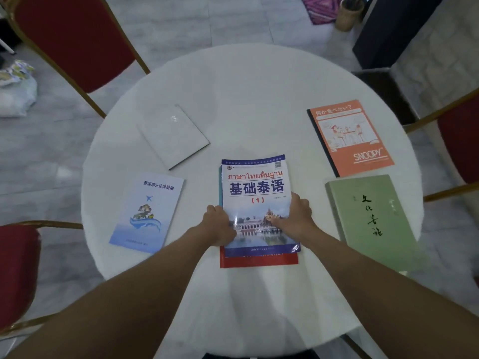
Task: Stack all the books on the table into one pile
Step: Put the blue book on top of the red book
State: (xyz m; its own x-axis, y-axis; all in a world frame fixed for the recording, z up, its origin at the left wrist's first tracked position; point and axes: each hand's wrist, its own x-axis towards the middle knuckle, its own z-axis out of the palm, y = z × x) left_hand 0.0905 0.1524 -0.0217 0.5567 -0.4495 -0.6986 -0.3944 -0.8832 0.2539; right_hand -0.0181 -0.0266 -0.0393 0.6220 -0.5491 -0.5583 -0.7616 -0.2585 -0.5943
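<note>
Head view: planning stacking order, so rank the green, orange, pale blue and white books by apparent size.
1. green book, though nearest the camera
2. orange book
3. pale blue book, close to orange, unsure
4. white book
</note>
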